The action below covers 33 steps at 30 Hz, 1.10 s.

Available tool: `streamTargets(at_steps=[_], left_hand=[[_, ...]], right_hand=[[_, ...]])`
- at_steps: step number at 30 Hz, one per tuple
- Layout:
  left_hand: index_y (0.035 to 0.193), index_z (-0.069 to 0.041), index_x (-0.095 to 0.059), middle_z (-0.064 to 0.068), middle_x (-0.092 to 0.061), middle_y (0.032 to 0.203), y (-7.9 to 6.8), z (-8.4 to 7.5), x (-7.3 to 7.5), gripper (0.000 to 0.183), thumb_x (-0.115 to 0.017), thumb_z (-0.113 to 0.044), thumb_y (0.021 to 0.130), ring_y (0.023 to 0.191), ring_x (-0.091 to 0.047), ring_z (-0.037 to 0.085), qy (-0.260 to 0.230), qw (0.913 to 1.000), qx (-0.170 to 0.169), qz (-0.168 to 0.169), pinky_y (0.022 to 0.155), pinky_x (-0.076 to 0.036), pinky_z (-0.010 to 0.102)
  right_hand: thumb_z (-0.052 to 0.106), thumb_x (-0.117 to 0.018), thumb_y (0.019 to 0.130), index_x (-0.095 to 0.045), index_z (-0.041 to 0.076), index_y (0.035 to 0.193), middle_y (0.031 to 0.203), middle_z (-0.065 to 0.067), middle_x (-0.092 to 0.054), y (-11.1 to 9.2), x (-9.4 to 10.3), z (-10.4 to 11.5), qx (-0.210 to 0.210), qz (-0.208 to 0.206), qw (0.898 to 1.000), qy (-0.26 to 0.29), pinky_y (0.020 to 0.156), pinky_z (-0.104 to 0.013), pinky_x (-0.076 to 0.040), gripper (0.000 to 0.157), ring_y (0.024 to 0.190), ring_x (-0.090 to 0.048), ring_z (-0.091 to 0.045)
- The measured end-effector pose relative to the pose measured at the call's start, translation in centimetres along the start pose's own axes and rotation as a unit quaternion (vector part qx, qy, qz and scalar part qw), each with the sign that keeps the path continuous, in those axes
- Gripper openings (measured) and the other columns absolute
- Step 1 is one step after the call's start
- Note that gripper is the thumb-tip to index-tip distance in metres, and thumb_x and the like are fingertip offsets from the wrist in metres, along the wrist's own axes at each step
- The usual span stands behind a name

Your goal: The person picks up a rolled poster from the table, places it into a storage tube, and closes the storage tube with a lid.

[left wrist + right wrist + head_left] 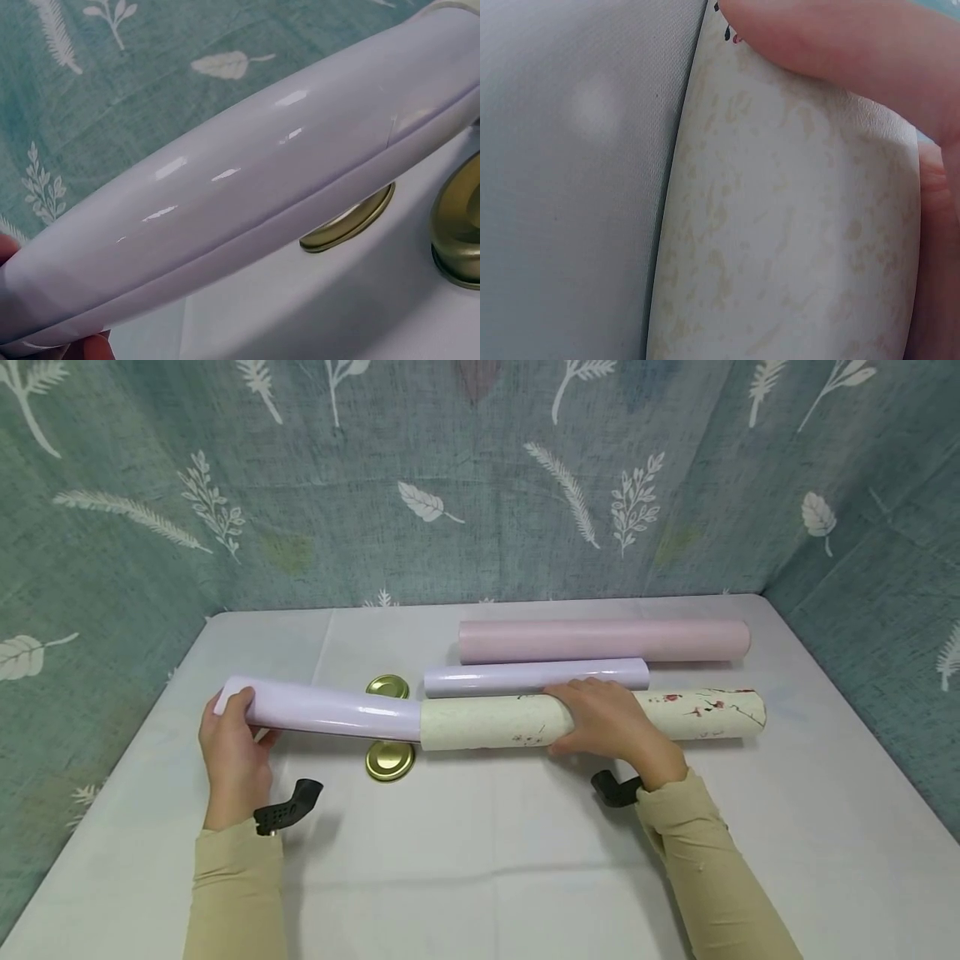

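Note:
My left hand [238, 768] grips the left end of a glossy lilac paper roll [322, 708], thumb on top and fingers beneath. That roll tilts slightly, its left end raised, and its right end meets the open left end of a cream floral paper roll [487, 723]. In the left wrist view a lengthwise seam runs along the lilac roll [247, 165]. My right hand [607, 722] holds the cream roll around its middle, thumb on the near side and fingers over the top. The right wrist view has the cream roll's [780, 225] mottled surface under the thumb.
Behind lie a shorter lilac roll [536, 677] and a pink roll [603, 641]. One gold jar lid [387, 686] lies behind the held lilac roll and another gold lid [390, 761] in front, both partly covered by it. Leaf-patterned curtains [480, 485] border the white table [465, 902].

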<state>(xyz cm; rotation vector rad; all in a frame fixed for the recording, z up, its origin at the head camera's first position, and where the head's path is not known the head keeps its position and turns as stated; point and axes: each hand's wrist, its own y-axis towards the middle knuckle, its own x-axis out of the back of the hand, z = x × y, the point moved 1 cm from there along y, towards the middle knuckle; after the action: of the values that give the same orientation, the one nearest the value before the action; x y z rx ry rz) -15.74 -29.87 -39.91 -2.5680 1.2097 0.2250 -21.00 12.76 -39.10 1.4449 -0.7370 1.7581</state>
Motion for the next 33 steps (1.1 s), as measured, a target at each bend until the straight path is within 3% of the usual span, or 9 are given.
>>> streamTargets(at_steps=[8,14,17,20,26,33], left_hand=[[0.132,-0.026,-0.033,0.001,-0.033,0.130,-0.1,0.1,-0.3,0.065,-0.060,-0.052,0.078,0.111,-0.038,0.019,0.073,0.9973,-0.006,-0.005,0.089,-0.037,0.041],[0.130,-0.025,-0.031,0.001,-0.034,0.128,2.6,1.9,0.7,0.072,-0.063,-0.054,0.073,0.109,-0.041,0.021,0.110,0.9938,-0.012,-0.009,0.069,-0.048,0.032],[0.131,-0.028,-0.031,0.000,-0.033,0.129,4.1,3.2,1.6,0.073,-0.064,-0.055,0.072,0.110,-0.039,0.022,0.116,0.9931,-0.011,-0.011,0.067,-0.049,0.031],[0.130,-0.028,-0.037,0.001,-0.034,0.129,4.5,3.6,2.1,0.069,-0.066,-0.052,0.072,0.108,-0.040,0.022,0.107,0.9941,-0.017,-0.011,0.063,-0.049,0.031],[0.126,-0.028,-0.045,0.002,-0.036,0.127,3.1,2.1,1.5,0.059,-0.067,-0.047,0.074,0.101,-0.043,0.021,0.093,0.9955,-0.018,0.005,0.052,-0.048,0.031],[0.118,-0.019,-0.046,0.002,-0.041,0.116,1.0,0.4,0.7,0.055,-0.064,-0.049,0.076,0.087,-0.046,0.016,0.096,0.9953,0.002,-0.011,0.046,-0.046,0.027]], right_hand=[[0.051,-0.075,0.059,-0.050,0.017,0.126,0.118,-0.002,-0.055,0.0,0.0,0.0,0.003,-0.009,1.000,0.004,0.096,-0.042,-0.031,0.078,0.108,-0.049,-0.024],[0.050,-0.075,0.060,-0.050,0.017,0.126,0.119,-0.002,-0.055,0.0,0.0,-0.1,0.005,-0.013,1.000,0.003,0.095,-0.041,-0.032,0.078,0.108,-0.049,-0.024],[0.050,-0.075,0.060,-0.050,0.017,0.126,0.119,-0.002,-0.055,-0.1,-0.1,0.0,0.006,-0.010,1.000,0.004,0.095,-0.041,-0.032,0.078,0.108,-0.049,-0.024],[0.050,-0.075,0.060,-0.050,0.017,0.125,0.119,0.000,-0.055,-0.1,-0.1,0.1,0.003,-0.007,1.000,0.005,0.095,-0.041,-0.032,0.077,0.109,-0.049,-0.023],[0.049,-0.075,0.059,-0.051,0.017,0.124,0.117,-0.001,-0.056,-0.1,0.0,0.2,0.005,-0.014,1.000,0.004,0.093,-0.041,-0.034,0.077,0.106,-0.050,-0.023],[0.051,-0.074,0.059,-0.050,0.016,0.125,0.117,-0.001,-0.056,-0.1,-0.2,0.1,0.007,-0.013,1.000,-0.002,0.091,-0.040,-0.035,0.079,0.105,-0.050,-0.023]])
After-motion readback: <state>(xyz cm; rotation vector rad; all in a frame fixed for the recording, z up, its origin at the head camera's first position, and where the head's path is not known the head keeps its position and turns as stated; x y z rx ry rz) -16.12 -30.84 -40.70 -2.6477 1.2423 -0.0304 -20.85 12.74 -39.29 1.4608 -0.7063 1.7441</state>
